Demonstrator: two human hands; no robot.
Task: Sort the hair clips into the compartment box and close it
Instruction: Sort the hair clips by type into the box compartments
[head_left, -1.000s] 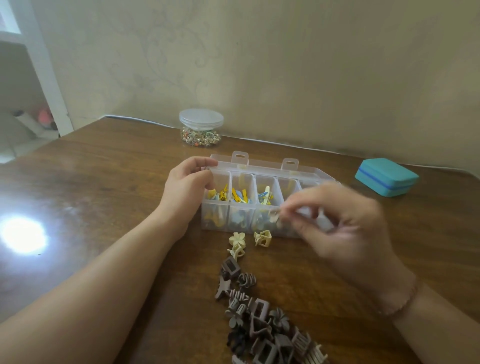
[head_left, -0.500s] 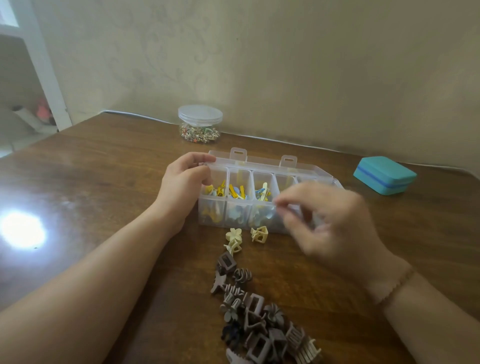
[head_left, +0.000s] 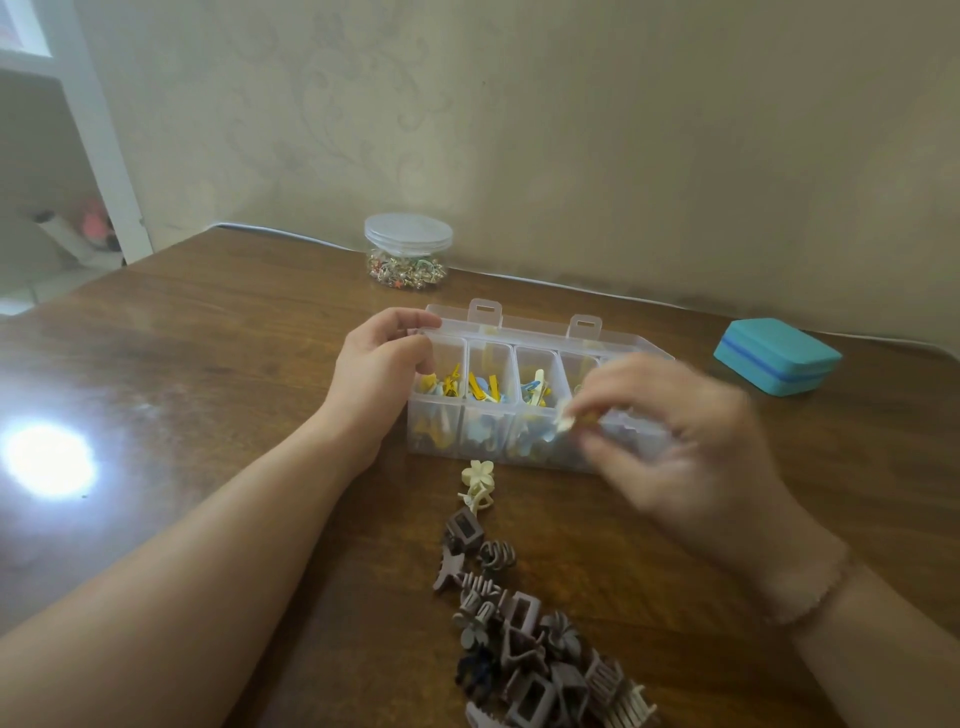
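The left hand (head_left: 376, 371) grips the far-left corner of the clear plastic compartment box (head_left: 524, 364), its cells holding yellow and blue clips. The blurred right hand (head_left: 670, 447) pinches a cream clip (head_left: 565, 421) over the box's front wall. Nearer than that pinch, a cream flower clip (head_left: 477, 474) and matte brown claw clips (head_left: 530, 654) lie on the wooden table (head_left: 208, 364).

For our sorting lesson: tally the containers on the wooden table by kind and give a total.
Clear plastic compartment box: 1
Clear round plastic jar with lid: 1
Teal rectangular closed case: 1
Total: 3
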